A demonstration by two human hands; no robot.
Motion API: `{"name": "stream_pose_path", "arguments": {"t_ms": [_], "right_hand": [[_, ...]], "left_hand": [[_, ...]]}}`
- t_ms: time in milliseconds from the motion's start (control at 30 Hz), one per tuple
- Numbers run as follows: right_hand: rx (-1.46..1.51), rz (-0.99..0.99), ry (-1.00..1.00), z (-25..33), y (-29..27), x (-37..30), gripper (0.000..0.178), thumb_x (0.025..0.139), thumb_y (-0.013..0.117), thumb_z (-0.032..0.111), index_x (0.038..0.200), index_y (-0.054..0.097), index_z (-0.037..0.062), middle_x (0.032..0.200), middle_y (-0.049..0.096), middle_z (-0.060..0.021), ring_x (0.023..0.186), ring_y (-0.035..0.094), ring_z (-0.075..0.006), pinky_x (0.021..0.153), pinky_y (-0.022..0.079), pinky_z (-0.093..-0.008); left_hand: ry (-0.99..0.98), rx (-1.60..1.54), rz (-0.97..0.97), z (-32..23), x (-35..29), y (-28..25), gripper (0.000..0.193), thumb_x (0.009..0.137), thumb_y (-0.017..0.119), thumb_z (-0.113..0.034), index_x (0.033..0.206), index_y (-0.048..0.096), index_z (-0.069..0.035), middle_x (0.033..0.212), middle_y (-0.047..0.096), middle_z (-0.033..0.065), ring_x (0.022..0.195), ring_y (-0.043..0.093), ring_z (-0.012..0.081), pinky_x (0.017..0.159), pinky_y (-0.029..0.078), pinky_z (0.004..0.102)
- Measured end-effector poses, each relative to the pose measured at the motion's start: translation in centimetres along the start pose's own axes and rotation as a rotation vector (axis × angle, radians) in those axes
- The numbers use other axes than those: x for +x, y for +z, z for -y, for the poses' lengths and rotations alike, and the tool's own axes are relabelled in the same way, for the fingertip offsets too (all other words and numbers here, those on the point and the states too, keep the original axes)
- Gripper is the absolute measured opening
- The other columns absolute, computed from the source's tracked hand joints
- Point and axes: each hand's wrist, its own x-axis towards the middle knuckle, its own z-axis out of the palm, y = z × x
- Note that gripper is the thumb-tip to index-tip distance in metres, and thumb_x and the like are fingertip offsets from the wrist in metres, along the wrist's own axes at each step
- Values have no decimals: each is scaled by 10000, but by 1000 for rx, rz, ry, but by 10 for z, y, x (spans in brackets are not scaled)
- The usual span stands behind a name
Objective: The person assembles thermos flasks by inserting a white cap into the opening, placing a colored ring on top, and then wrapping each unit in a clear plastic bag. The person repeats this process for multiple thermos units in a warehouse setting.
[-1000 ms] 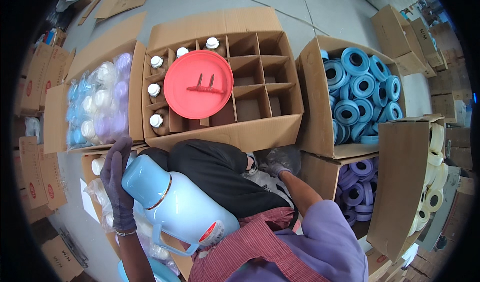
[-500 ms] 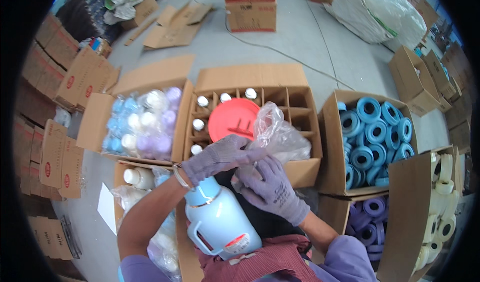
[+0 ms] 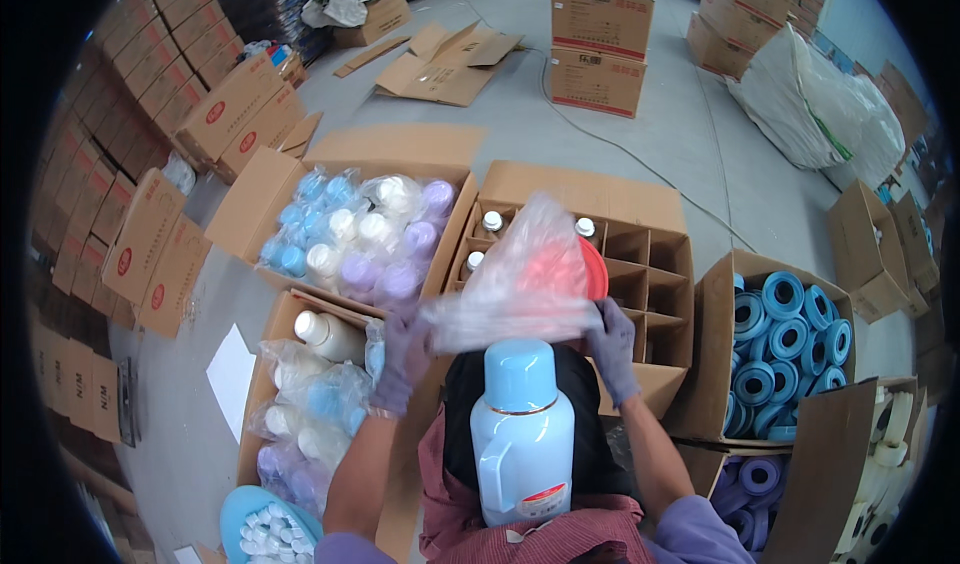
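Observation:
My left hand and my right hand, both in grey gloves, pinch the two sides of a clear plastic bag's mouth. The bag is spread wide between them, blurred by motion. Just below its edge a light blue thermos flask with a blue cup lid, side handle and red-and-white label rests on my lap. Behind the bag a round red dish lies on a divided carton; the bag hides most of it. White-capped bottles fill some of the carton's compartments.
At left, cartons hold bagged blue, white and purple lids and more bagged parts. A blue tub holds small white caps. At right stand cartons of blue rings, purple rings and white rings. Stacked cartons stand farther off.
My hands, close together before, have moved apart, and the crumpled bag is now spread between them. The tilted flask now stands more upright in view. The whole view has shifted.

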Motion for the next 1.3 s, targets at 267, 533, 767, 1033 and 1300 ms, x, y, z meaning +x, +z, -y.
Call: {"name": "stream_pose_path", "arguments": {"t_ms": [267,533,767,1033,1300], "right_hand": [[-245,144,-183,21,-17,-149,214,778,618,103,943,507,24,1198,525,-227,1108,496,-427,996,391,-520],[-384,636,-705,-1,-91,-216,203,766,631,199,964,618,153,1130,626,-55,1065,589,-276,974,460,-504],[78,808,-57,61,-61,-192,317,857,662,253,1143,691,119,957,624,-80,906,625,-241,769,497,-340],[87,732,-734,118,204,-21,383,933,532,165,1293,579,44,1338,531,-217,1173,542,-375,1044,423,-411],[-250,912,-953,126,161,-30,328,867,620,205,1174,616,89,1172,603,-131,1048,594,-317,993,444,-452]], "left_hand": [[81,366,1110,-25,-183,-27,348,918,686,-303,1172,699,-66,1139,703,96,1063,639,263,951,475,381],[-315,488,349,-100,-129,4,307,968,620,-306,964,604,0,907,672,109,719,650,184,685,510,336],[-896,-392,102,-4,-198,-108,476,897,573,-120,1332,480,48,1207,617,171,1006,674,341,808,626,443],[-80,-1000,-747,79,-176,-137,284,885,585,-56,1165,584,-7,1107,658,151,1025,652,253,830,577,452],[-501,349,-743,213,-99,-200,247,881,618,-225,992,633,-5,833,685,119,701,666,252,694,545,445]]}}
